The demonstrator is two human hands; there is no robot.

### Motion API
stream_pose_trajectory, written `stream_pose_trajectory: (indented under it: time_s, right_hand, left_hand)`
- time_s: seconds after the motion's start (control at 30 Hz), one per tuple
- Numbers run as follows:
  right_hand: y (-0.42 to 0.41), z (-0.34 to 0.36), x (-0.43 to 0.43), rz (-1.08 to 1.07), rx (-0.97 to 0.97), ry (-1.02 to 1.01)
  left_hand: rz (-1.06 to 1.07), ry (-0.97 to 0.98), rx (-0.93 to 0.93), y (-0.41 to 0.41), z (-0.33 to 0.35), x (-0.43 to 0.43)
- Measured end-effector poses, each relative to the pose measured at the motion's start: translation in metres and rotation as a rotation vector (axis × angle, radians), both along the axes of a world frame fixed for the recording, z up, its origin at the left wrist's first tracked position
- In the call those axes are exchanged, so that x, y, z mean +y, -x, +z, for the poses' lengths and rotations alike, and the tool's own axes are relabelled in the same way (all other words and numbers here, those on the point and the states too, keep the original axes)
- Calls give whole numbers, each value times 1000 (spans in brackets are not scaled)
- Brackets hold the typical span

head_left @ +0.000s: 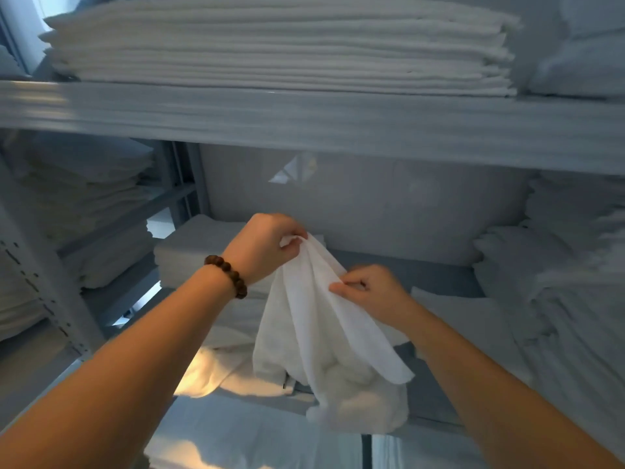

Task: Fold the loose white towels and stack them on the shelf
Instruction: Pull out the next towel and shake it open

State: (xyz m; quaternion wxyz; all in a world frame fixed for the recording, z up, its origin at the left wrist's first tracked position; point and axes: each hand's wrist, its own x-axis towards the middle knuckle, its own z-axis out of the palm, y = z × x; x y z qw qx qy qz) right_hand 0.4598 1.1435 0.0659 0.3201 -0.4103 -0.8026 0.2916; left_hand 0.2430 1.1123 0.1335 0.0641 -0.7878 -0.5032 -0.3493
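From the head camera, the person's left hand, with a brown wooden bead bracelet on its wrist, is raised in front of the grey metal shelf and pinches the top corner of a loose white terry towel between thumb and curled fingers. The right hand is lower and just to the right, its thumb and fingers pinching the towel's right edge. The towel hangs down from these two grips in long soft folds, and its lower end is bunched into a lump at the near edge of the shelf. Near and left of it lies a crumpled white cloth, partly lit by warm light. At the far left of the same shelf sits a low stack of folded white towels, behind the left wrist. On the right side a tall, uneven heap of white towels fills the shelf up towards the board above. That pale grey upper shelf board runs across the whole view and carries a wide, neat stack of folded white linens. At the left a grey perforated upright post stands near the camera, with more folded white piles beyond it. A plain grey back wall closes the shelf behind the hands.
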Motion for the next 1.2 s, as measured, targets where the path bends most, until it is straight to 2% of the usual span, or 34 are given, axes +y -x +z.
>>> stream_pose_trajectory:
  time_s: [0.13,0.27,0.47,0.63,0.83,1.03,1.2]
  right_hand:
    - [26,7,-31,-98,21,-123]
    - [41,-5,-55,-212,-83,-177]
    - [31,-52,-86,-420,-245,-70]
    - [14,-86,-114,-451,-402,55]
    - [13,-107,-133,-429,-291,201]
    - [11,-136,-146,-440,-341,244]
    - [-7,-155,-150,-478,-388,304]
  left_hand:
    - [-44,-32,9,23,13,-21]
    - [-82,-45,50,44,20,-40]
    - [-92,-27,26,63,16,-58]
    - [-34,-3,-30,73,6,-72]
    - [13,-57,-89,74,20,-85]
    - [55,-163,-177,71,51,-90]
    - [125,-191,-150,87,58,-92]
